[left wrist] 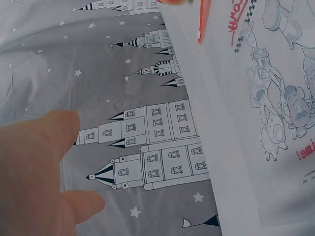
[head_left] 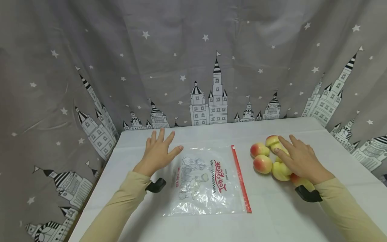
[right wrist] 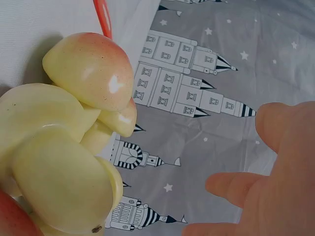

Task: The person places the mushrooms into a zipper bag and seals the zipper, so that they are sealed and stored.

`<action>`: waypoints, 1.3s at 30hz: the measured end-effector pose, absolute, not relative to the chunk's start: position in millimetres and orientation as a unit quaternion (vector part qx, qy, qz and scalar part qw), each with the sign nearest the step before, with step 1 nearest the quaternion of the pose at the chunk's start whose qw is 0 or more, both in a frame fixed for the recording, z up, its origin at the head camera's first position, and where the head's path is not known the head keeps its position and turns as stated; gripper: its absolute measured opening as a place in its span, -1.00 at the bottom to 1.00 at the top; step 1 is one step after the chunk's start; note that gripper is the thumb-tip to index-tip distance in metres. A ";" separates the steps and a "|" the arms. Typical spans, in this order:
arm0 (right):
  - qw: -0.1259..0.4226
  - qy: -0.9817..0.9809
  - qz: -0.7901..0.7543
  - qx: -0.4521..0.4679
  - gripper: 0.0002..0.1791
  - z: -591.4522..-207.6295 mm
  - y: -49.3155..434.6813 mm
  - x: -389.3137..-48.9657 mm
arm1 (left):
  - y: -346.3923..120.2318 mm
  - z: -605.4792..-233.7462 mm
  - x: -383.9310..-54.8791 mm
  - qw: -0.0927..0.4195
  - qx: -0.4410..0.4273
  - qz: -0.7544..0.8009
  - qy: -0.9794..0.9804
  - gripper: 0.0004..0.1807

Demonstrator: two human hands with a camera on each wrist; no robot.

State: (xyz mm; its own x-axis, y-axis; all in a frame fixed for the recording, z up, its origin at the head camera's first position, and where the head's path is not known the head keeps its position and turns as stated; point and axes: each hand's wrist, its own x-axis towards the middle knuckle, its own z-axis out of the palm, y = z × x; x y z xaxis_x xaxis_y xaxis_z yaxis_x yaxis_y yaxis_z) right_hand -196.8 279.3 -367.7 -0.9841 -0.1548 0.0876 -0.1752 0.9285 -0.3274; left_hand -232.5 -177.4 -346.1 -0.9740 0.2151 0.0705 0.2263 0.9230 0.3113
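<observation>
A clear zip bag [head_left: 196, 178] with a cartoon print and a red zip strip [head_left: 241, 179] lies flat at the middle of the white table. My left hand [head_left: 157, 153], fingers spread and holding nothing, is over the bag's upper left edge. To the right of the bag is a cluster of yellow fruits with red blush [head_left: 262, 164], which look like peaches. Over the right part of this cluster, my right hand [head_left: 302, 159] has its fingers extended and overlaps several fruits in the head view. In the right wrist view the fruits [right wrist: 88, 69] are heaped against each other beside the fingers.
A grey curtain [head_left: 169, 43] printed with castles and stars hangs behind and beside the white table [head_left: 193, 134]. A black wrist strap [head_left: 156, 185] shows at the left sleeve, and another black strap [head_left: 308, 194] at the right.
</observation>
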 end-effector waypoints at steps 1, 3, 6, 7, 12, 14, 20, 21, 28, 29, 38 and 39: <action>0.030 -0.982 0.169 0.085 -0.18 -367.6 279.1 -196.5 | -177.6 -346.3 -232.2 0.018 -0.113 -0.161 -0.980 -0.14; 0.030 -0.981 0.169 0.086 -0.19 -367.5 278.6 -196.3 | -177.7 -346.9 -231.9 0.019 -0.114 -0.162 -0.980 -0.15; 0.032 -0.981 0.171 0.090 -0.20 -367.1 276.6 -195.9 | -177.2 -347.5 -231.4 0.020 -0.117 -0.164 -0.979 -0.15; 0.034 -0.980 0.172 0.092 -0.21 -366.9 275.7 -195.8 | -176.9 -347.7 -231.1 0.020 -0.119 -0.164 -0.979 -0.15; 0.035 -0.981 0.165 0.100 -0.23 -365.6 271.1 -197.0 | -174.1 -348.4 -229.6 0.020 -0.124 -0.166 -0.978 -0.17; 0.033 -0.981 0.162 0.100 -0.25 -365.1 269.4 -197.5 | -171.9 -349.1 -229.4 0.020 -0.126 -0.167 -0.978 -0.17; 0.032 -0.982 0.151 0.105 -0.27 -365.7 263.5 -197.6 | -161.4 -352.6 -230.1 0.017 -0.134 -0.161 -0.978 -0.18; 0.033 -0.982 0.150 0.107 -0.27 -366.1 262.5 -197.4 | -158.5 -353.3 -230.2 0.015 -0.137 -0.159 -0.978 -0.18; 0.043 -0.982 0.147 0.113 -0.30 -369.2 256.6 -195.4 | -124.9 -363.9 -229.5 -0.001 -0.170 -0.150 -0.974 -0.19; 0.045 -0.982 0.145 0.114 -0.31 -369.8 255.9 -195.2 | -118.1 -366.3 -228.5 -0.004 -0.176 -0.151 -0.973 -0.20; 0.065 -0.977 0.157 0.132 -0.36 -372.1 239.8 -186.9 | -58.2 -393.4 -214.6 -0.056 -0.237 -0.145 -0.959 -0.24; 0.067 -0.976 0.155 0.135 -0.36 -372.2 238.1 -185.9 | -52.6 -396.6 -212.6 -0.063 -0.243 -0.143 -0.957 -0.23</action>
State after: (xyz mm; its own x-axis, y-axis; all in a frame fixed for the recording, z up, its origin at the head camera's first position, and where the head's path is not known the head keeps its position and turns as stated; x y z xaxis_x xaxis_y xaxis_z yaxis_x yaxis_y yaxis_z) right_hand -185.9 238.1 -372.2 -0.9547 -0.2417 0.1735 -0.2836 0.9157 -0.2846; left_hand -212.6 -52.6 -396.6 -0.8740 0.4832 -0.0511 0.4471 0.8409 0.3049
